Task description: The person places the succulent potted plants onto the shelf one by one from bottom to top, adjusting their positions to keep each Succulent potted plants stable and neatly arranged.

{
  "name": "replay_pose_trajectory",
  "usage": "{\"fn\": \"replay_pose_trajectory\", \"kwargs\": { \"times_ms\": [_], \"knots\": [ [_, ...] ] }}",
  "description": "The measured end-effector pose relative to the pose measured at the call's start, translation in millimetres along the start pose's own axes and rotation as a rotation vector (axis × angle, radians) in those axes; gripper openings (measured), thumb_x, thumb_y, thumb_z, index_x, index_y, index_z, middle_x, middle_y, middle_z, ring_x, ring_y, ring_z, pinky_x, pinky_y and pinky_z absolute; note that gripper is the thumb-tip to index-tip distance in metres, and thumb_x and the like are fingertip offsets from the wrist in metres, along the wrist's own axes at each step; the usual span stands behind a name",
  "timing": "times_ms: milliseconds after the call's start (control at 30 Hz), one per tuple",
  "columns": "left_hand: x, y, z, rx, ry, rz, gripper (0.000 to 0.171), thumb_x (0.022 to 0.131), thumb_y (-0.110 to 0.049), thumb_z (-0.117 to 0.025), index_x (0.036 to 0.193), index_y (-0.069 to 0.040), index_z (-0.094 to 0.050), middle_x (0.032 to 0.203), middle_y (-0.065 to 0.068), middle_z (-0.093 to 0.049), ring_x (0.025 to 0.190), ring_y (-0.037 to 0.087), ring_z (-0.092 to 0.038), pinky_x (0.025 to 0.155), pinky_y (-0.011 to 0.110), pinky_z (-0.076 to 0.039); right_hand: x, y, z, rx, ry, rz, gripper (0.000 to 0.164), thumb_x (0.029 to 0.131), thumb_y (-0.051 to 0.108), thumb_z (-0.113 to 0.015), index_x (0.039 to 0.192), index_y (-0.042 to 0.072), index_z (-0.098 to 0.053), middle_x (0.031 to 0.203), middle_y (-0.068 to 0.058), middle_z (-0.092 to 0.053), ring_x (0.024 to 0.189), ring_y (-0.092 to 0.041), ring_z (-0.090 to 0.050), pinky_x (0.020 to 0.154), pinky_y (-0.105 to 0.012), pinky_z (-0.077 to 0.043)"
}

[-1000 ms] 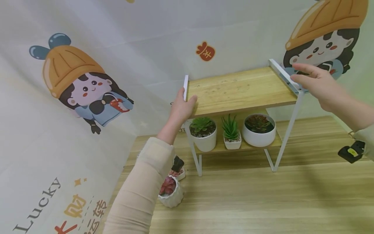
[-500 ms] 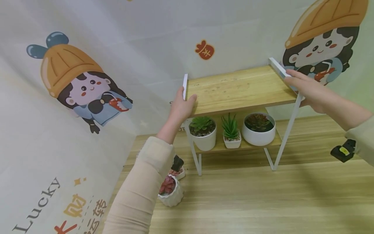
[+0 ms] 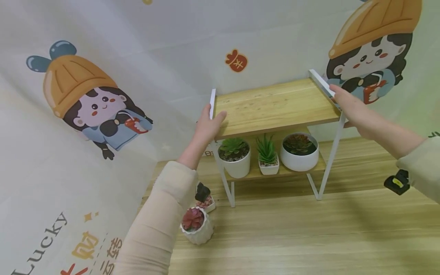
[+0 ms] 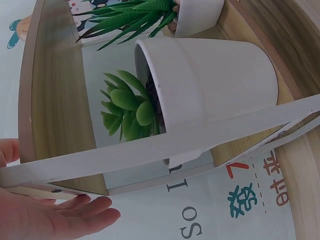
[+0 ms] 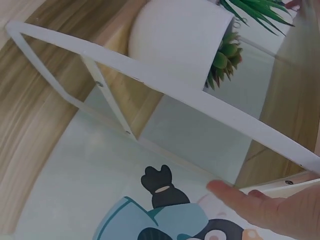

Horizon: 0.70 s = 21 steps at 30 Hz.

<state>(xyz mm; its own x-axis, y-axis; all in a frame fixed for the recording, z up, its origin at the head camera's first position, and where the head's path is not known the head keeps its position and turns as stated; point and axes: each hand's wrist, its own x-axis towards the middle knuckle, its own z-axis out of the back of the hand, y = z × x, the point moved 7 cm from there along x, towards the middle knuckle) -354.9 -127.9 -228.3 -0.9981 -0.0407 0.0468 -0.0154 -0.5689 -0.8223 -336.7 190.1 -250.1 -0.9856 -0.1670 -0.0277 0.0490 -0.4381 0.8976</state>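
A two-tier wooden plant stand (image 3: 275, 107) with a white metal frame stands against the back wall. My left hand (image 3: 207, 124) holds the left end of its top board, thumb over the board and fingers outside the rail. At the opposite end my right hand (image 3: 350, 110) grips the right rail; its fingers (image 5: 250, 202) run along the outside in the right wrist view. On the lower board are a green succulent in a white pot (image 3: 237, 164), a spiky aloe-like plant (image 3: 266, 149) in a small square pot, and a dark succulent in a wide round pot (image 3: 300, 156).
Left of the stand, a reddish succulent in a ribbed white pot (image 3: 199, 229) sits on the wood-grain surface (image 3: 275, 236). Behind it is a small white pot (image 3: 207, 206), partly covered by a black object. Printed cloth (image 3: 172, 57) hangs behind and at left.
My right hand has come left and down onto the stand's right rail, from hovering beside it. The left hand stays at its end. The head view has shifted slightly.
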Motion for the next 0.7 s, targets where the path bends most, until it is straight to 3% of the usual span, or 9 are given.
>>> {"fn": "replay_pose_trajectory", "kwargs": {
  "times_ms": [233,367,567,700],
  "knots": [
    [-11.2,3.1,5.9,-0.038,0.074,-0.028,0.067,0.083,-0.045,-0.04,0.134,-0.015,-0.008,0.137,0.008,-0.018,0.122,0.023,-0.022,0.097,0.039,-0.021,-3.0,0.1,-0.5,-0.032,-0.014,0.013,0.052,0.087,0.042,-0.008,0.133,0.026,0.009,0.137,-0.018,0.01,0.12,-0.041,0.003,0.085,-0.064,-0.012],
    [-24.6,22.7,15.4,-0.052,0.108,-0.035,0.068,0.082,-0.052,-0.033,0.135,-0.017,-0.006,0.135,0.012,-0.02,0.12,0.026,-0.025,0.096,0.042,-0.023,-3.0,1.0,-2.0,-0.026,-0.013,0.025,0.052,0.087,0.039,-0.009,0.134,0.023,0.007,0.137,-0.014,0.011,0.121,-0.038,0.005,0.085,-0.064,-0.008],
    [-49.8,90.8,29.4,0.027,0.114,0.029,0.076,0.077,-0.065,-0.021,0.135,-0.019,-0.004,0.138,0.01,-0.013,0.122,0.029,-0.018,0.096,0.048,-0.016,-3.2,6.4,-0.3,-0.113,-0.043,0.086,0.052,0.088,0.036,-0.009,0.135,0.017,0.003,0.138,-0.015,0.005,0.121,-0.037,0.0,0.09,-0.059,-0.005],
    [-69.8,150.7,30.8,0.067,0.099,0.071,0.071,0.081,-0.056,-0.029,0.134,-0.014,-0.009,0.135,0.016,-0.019,0.119,0.035,-0.022,0.093,0.05,-0.02,-4.5,12.7,4.8,-0.219,-0.076,0.152,0.052,0.088,0.032,-0.008,0.135,0.011,-0.002,0.137,-0.019,-0.003,0.12,-0.039,-0.008,0.092,-0.057,-0.009]
  ]
}}
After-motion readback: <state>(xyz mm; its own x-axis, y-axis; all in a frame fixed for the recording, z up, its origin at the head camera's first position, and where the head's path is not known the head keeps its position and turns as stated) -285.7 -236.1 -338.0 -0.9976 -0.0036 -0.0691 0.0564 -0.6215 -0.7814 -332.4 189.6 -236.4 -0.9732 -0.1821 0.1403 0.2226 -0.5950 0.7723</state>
